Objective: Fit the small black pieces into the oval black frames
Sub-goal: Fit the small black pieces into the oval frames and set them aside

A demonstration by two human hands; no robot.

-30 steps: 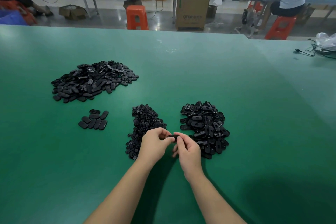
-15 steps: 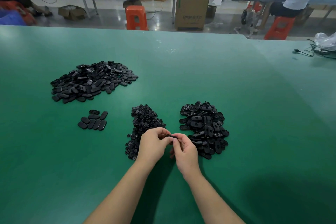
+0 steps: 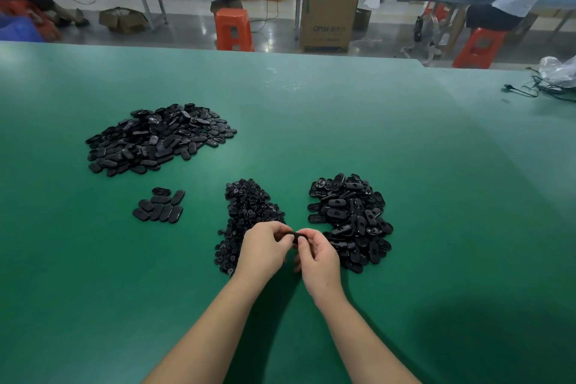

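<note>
Green matting covers the table [image 3: 343, 121], and near its front edge both hands meet over the gap between two black heaps. The left hand [image 3: 265, 248] and the right hand [image 3: 318, 256] each have fingers curled round one oval frame [image 3: 300, 235], pinching it between them; only a dark sliver of it shows between the fingertips, so whether a small piece already sits inside cannot be told.

Compared with half a second and a second ago, the hands have barely shifted: they stay pressed together at the same spot, with the right-hand fingers drawn a little tighter over the part. That reads as the pressing-in step for a single unit, probably close to seating.

The supply of small pieces [image 3: 246, 215] lies just left of the hands, toward the middle of the table, and the heap of empty frames [image 3: 352, 218] just right of them. Further toward the left edge sits a short tidy row [image 3: 160, 207] of ovals, likely finished units, and beyond it a large pile [image 3: 159, 137] of similar parts. Both supply heaps remain sizeable, so much of the task appears left. Next, the joined part would likely go to the row at left.
</note>
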